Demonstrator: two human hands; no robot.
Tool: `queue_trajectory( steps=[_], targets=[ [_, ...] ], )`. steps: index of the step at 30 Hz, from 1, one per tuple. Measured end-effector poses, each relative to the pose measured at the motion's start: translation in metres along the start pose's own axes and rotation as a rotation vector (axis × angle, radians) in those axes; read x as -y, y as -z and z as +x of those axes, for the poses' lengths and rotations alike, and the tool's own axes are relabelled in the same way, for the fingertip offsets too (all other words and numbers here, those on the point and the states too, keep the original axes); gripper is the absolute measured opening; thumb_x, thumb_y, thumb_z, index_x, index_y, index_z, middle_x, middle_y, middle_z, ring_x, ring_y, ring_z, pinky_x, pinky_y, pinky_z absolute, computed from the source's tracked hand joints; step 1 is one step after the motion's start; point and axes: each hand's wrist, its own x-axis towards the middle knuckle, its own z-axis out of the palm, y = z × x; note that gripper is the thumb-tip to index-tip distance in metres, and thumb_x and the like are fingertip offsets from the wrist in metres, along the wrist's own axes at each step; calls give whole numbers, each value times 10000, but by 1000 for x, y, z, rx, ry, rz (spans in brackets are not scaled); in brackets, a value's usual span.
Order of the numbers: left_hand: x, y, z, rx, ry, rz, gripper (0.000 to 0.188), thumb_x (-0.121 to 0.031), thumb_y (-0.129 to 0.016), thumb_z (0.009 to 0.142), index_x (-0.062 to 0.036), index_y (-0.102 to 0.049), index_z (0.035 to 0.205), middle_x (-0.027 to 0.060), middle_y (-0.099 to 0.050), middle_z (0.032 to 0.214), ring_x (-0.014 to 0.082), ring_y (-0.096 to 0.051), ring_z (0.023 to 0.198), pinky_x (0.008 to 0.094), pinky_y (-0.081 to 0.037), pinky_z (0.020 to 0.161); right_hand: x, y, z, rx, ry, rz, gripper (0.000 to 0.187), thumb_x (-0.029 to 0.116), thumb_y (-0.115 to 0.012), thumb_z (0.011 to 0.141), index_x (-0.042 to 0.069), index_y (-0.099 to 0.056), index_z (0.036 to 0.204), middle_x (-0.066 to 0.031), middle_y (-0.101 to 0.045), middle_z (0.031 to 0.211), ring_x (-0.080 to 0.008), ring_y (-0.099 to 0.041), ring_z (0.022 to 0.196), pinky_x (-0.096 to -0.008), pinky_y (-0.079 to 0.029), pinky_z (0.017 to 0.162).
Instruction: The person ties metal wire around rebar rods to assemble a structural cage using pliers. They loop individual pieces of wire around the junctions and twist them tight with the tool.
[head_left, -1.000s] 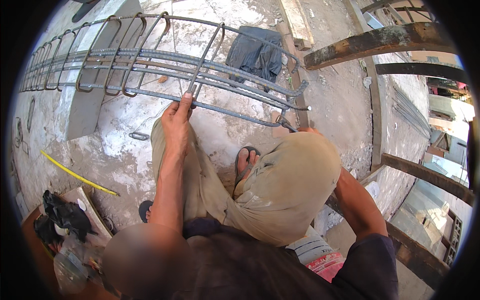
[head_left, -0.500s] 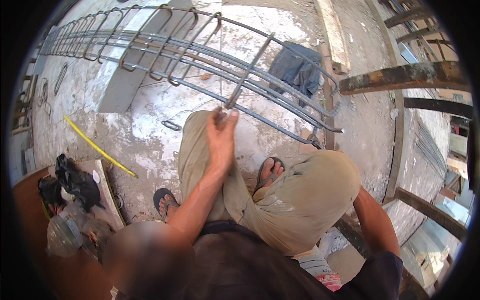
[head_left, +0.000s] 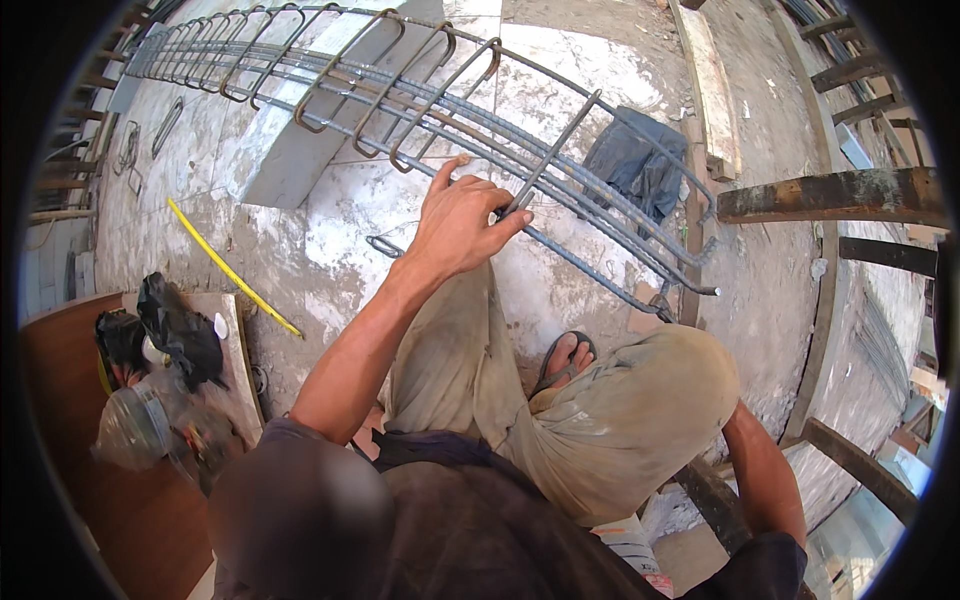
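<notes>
A long rebar cage [head_left: 400, 100] of ribbed bars and bent steel stirrups runs from the far left toward the right in front of me. My left hand [head_left: 455, 225] is at its near side, thumb and curled fingers closed on the lower end of a steel stirrup [head_left: 557, 147], with the index finger raised off it. This stirrup stands apart from the others, nearer the cage's right end. My right forearm [head_left: 762, 470] passes behind my raised right knee [head_left: 660, 390], which hides my right hand.
The cage rests across a pale block [head_left: 290, 165]. A yellow hose piece [head_left: 230, 265] and loose stirrups [head_left: 168, 127] lie on the floor at left. Black plastic [head_left: 640, 160] lies under the cage's right end. Bags [head_left: 180, 330] sit at lower left; wooden beams [head_left: 840, 195] stand at right.
My left hand has moved up and over the near bar, and its fingers have closed round the stirrup's lower end. The whole view has shifted slightly; the right arm stays behind the knee.
</notes>
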Motion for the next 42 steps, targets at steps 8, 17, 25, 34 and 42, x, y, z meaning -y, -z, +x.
queue_trajectory(
  steps=[8,17,25,34,42],
  targets=[
    [-15,-15,2,-51,100,-29,380,-338,-622,990,9,-753,910,151,-710,873,316,-654,979,510,-296,1207,-2,3,-1,-22,4,-33,241,245,-730,828,7,-723,866,-245,-716,838,-457,-701,816,-484,-546,680],
    [-17,-33,-6,-361,80,-58,350,-332,-669,960,-6,-772,883,135,-729,873,296,-673,967,491,-352,1165,-23,-10,4,-21,-88,81,254,253,-731,839,1,-725,869,-254,-712,844,-457,-706,830,-487,-551,694],
    [27,21,64,602,56,-92,528,-571,-658,940,-69,-819,953,88,-754,800,236,-662,708,398,-508,689,8,7,-3,-9,-69,87,247,238,-732,839,-4,-720,887,-249,-717,869,-455,-702,820,-448,-543,684],
    [37,18,81,850,101,-419,504,-506,-752,936,-5,-786,889,-9,-579,646,120,-469,601,320,-382,557,0,7,2,4,-106,110,254,239,-724,849,-13,-720,884,-251,-712,820,-425,-725,800,-442,-544,679],
    [38,22,86,874,135,-434,496,-505,-775,918,-12,-813,871,41,-676,701,139,-549,637,326,-444,579,-30,-4,5,-63,-92,205,297,256,-710,865,-40,-713,846,-265,-708,797,-374,-742,753,-445,-545,673]
  ],
)
